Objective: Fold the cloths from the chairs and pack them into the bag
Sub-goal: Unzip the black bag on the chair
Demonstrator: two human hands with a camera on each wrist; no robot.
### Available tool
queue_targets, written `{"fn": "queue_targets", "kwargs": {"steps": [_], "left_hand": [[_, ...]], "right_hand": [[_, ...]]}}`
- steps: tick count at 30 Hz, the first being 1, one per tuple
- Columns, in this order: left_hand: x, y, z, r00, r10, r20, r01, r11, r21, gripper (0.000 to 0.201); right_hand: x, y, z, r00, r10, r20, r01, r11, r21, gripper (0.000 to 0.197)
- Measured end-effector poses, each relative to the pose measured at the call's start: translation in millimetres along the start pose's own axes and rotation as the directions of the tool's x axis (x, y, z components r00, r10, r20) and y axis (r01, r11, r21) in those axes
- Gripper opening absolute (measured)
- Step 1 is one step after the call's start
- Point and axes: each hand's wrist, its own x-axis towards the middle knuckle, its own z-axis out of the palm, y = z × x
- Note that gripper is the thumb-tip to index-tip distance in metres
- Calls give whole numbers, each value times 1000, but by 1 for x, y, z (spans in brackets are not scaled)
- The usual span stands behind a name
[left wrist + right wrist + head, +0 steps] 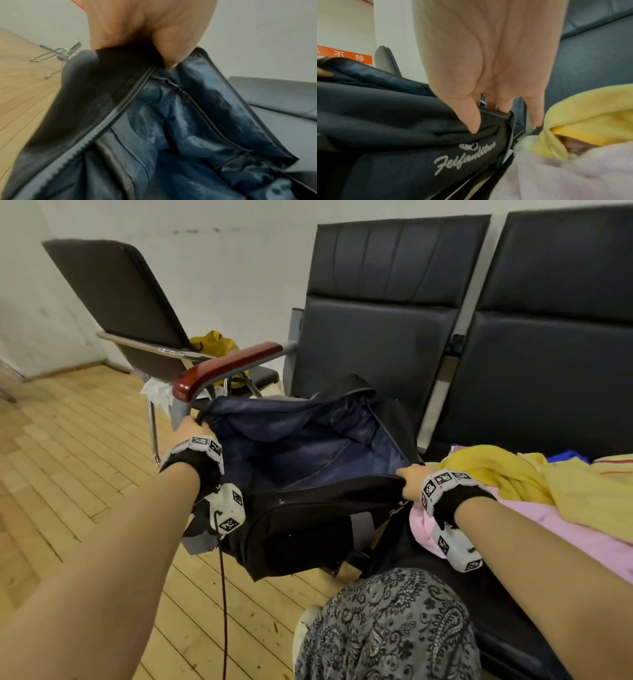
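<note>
The black fabric duffel bag w/ dark blue lining [308,460] sits on the left-hand black padded seat [373,344] of the row, its mouth held wide by both hands. Left hand [190,430] has its grip closed on the far-left end of the zip rim, fabric bunched between thumb and curled fingers (left wrist view shows it plainly); right hand [412,482] pinches the near-right end of the rim, thumb outside on the black shell and fingers tucked inside, little finger loose. So the bag's long axis runs left-far to right-near between the two grips, opening facing up and toward the person; nothing I can see inside yet, just lining. The cloths lie to the right of the bag: a crumpled yellow towel-like cloth [493,470] on top of a pale pink cloth [561,529], heaped on the next seat, just beside the right hand, the pink one touching or nearly touching that wrist. None look folded. Judgement: right hand is clearly the nearer one to the pile, left is well apart across the bag, so the next pick prob. falls to the right hand while the left keeps the mouth open; letting go on the right may let the soft rim sag shut. A bare dark folding chair [130,302] stands far left on the wooden floor [68,440].
</note>
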Motion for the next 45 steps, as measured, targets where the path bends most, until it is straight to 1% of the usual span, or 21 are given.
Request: {"fn": "queue_targets", "kwargs": {"steps": [2, 5, 8, 11, 13, 14, 16, 17, 18, 19, 21, 23, 26, 30, 31, 33, 35, 37, 40, 43, 45], "left_hand": [[0, 2, 1, 999, 21, 39, -23, 999, 42, 38], [-4, 9, -5, 990, 60, 124, -74, 991, 110, 33], [-15, 20, -11, 973, 101, 209, -138, 976, 170, 53], [-28, 33, -18, 947, 198, 254, -260, 935, 241, 67], [-44, 44, -23, 903, 326, 279, -407, 856, 317, 68], [-52, 52, -22, 863, 410, 294, -499, 785, 369, 64], [-66, 66, -15, 721, 574, 388, -692, 564, 451, 46], [-71, 73, -11, 650, 606, 459, -756, 459, 466, 38], [-72, 78, -2, 615, 588, 525, -785, 399, 473, 34], [-70, 80, 7, 603, 556, 572, -795, 362, 486, 40], [-63, 83, 21, 635, 490, 598, -767, 304, 565, 53], [-58, 86, 35, 634, 478, 608, -757, 224, 613, 52], [-53, 90, 55, 618, 481, 622, -760, 165, 628, 44], [-51, 96, 71, 627, 500, 597, -763, 240, 601, 46], [-51, 99, 72, 650, 473, 595, -752, 285, 595, 45], [-42, 100, 79, 702, 444, 557, -712, 394, 582, 43], [-31, 100, 82, 763, 447, 467, -646, 511, 567, 36], [-19, 99, 83, 847, 431, 311, -531, 672, 516, 31], [-1, 99, 81, 932, 345, 106, -352, 802, 483, 32], [19, 89, 70, 963, 269, 1, -245, 873, 422, 33], [25, 80, 64, 978, 205, -21, -167, 847, 505, 33]], "right_hand": [[-3, 5, -1, 1000, -21, -9, 22, 995, 95, 36], [-12, 10, -5, 994, -44, -96, 63, 977, 204, 43], [-26, 11, -10, 988, -66, -137, 103, 954, 283, 57], [-42, 12, -17, 981, -82, -174, 132, 944, 302, 56], [-53, 13, -20, 976, -85, -199, 143, 943, 299, 54], [-57, 13, -21, 976, -82, -204, 142, 943, 300, 54], [-61, 15, -22, 978, -78, -195, 135, 945, 297, 55], [-62, 16, -23, 979, -78, -187, 132, 945, 299, 56], [-62, 16, -23, 980, -79, -182, 132, 945, 300, 57], [-61, 17, -23, 980, -84, -179, 136, 943, 304, 58], [-56, 18, -24, 979, -97, -178, 150, 937, 316, 60], [-48, 18, -24, 979, -113, -169, 163, 935, 315, 61], [-33, 16, -21, 981, -130, -143, 163, 953, 254, 63], [-18, 11, -17, 977, -150, -153, 173, 973, 150, 53], [-14, 10, -16, 975, -159, -158, 183, 972, 149, 45], [-4, 11, -11, 972, -168, -162, 193, 969, 153, 35], [5, 14, -5, 972, -178, -153, 203, 965, 164, 35], [9, 18, 1, 973, -186, -138, 207, 964, 165, 38], [10, 24, 7, 982, -171, -75, 182, 970, 162, 37], [6, 32, 16, 988, -150, -18, 151, 972, 182, 36], [5, 35, 19, 989, -147, -14, 146, 965, 218, 33]]}}
